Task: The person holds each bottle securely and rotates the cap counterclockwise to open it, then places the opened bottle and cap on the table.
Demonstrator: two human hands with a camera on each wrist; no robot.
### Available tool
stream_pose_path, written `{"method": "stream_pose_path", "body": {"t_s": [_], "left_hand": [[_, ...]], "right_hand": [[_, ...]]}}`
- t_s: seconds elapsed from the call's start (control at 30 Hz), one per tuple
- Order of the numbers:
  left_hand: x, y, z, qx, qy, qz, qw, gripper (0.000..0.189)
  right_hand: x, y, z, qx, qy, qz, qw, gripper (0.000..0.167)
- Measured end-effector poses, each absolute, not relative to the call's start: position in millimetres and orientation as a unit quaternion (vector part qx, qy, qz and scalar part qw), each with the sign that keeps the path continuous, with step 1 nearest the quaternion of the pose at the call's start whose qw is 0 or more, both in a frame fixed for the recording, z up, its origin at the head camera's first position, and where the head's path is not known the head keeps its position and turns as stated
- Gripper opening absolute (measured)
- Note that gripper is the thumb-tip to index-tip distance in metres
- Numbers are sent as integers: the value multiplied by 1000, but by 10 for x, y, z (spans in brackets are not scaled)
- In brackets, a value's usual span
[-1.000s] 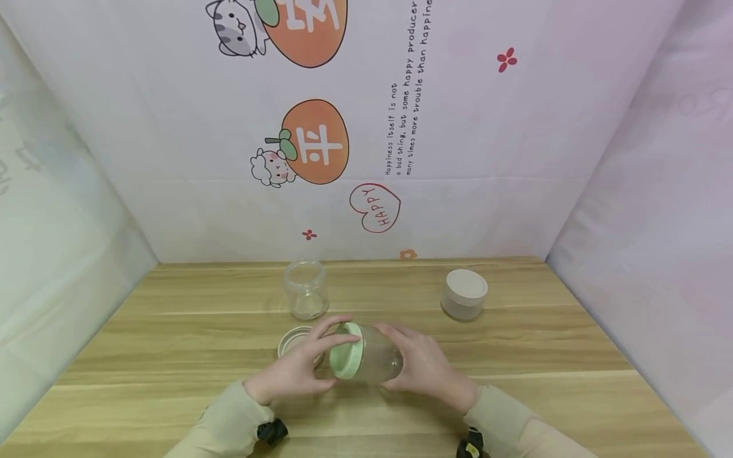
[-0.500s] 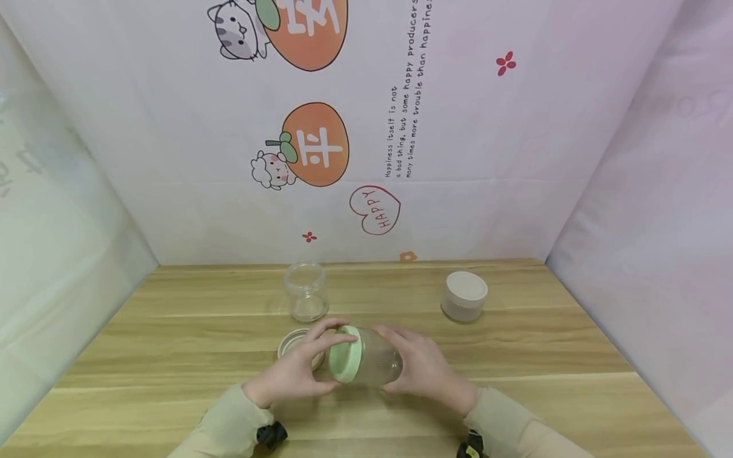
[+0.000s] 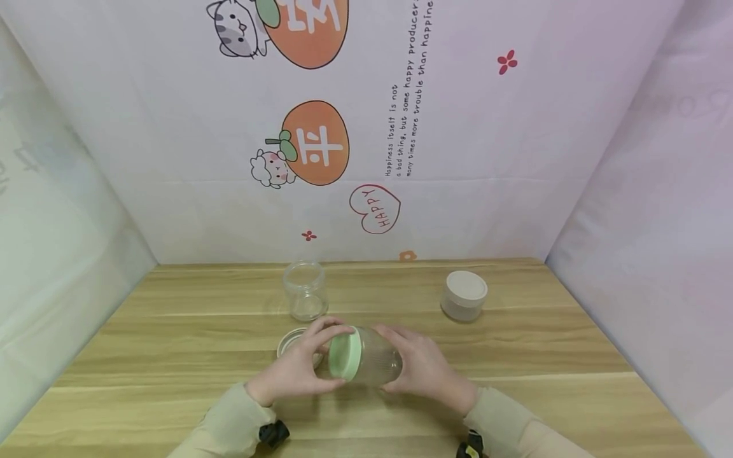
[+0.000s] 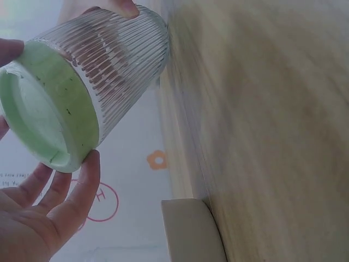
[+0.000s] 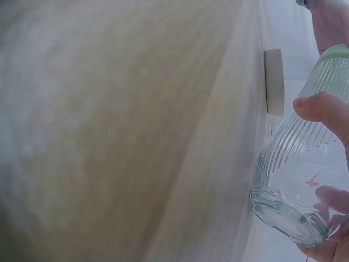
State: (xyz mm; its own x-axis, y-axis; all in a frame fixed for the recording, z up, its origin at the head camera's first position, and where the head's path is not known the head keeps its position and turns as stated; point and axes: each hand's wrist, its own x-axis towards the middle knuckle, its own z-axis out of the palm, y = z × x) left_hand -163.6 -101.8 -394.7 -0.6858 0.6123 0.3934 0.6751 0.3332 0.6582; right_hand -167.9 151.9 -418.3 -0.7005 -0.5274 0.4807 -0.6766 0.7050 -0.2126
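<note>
A ribbed clear glass jar (image 3: 378,357) with a light green lid (image 3: 345,354) is tilted on its side between the two hands, lid toward the left. My left hand (image 3: 299,367) pinches the lid's rim, thumb on one side and fingertips (image 4: 90,164) on the other. Around the jar's lower body, near its base, my right hand (image 3: 426,369) grips with thumb (image 5: 319,108) and fingers apart. In the right wrist view the jar's thick glass base (image 5: 286,215) shows low over the wooden table.
Behind the left hand lies a round off-white lid (image 3: 291,340), partly hidden. An uncovered clear jar (image 3: 307,296) stands beyond it. A short jar with a white lid (image 3: 465,296) stands at the back right of the wooden table (image 3: 544,381), before a printed cloth wall (image 3: 469,159).
The left hand's fingers and thumb have shifted around the green lid's rim, the index finger moving up and back and the thumb inward. The right hand and jar stay nearly in place.
</note>
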Motion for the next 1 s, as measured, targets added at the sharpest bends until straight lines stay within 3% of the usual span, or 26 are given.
{"method": "stream_pose_path", "body": {"t_s": [0.77, 1.0], "left_hand": [[-1619, -984, -3925, -339, -828, -446, 8, 74], [-1619, -970, -3923, -322, -846, -422, 37, 69]], "right_hand": [[-1673, 1520, -4177, 327, -908, 187, 182, 101], [-1674, 1520, -4185, 325, -908, 188, 184, 102]]}}
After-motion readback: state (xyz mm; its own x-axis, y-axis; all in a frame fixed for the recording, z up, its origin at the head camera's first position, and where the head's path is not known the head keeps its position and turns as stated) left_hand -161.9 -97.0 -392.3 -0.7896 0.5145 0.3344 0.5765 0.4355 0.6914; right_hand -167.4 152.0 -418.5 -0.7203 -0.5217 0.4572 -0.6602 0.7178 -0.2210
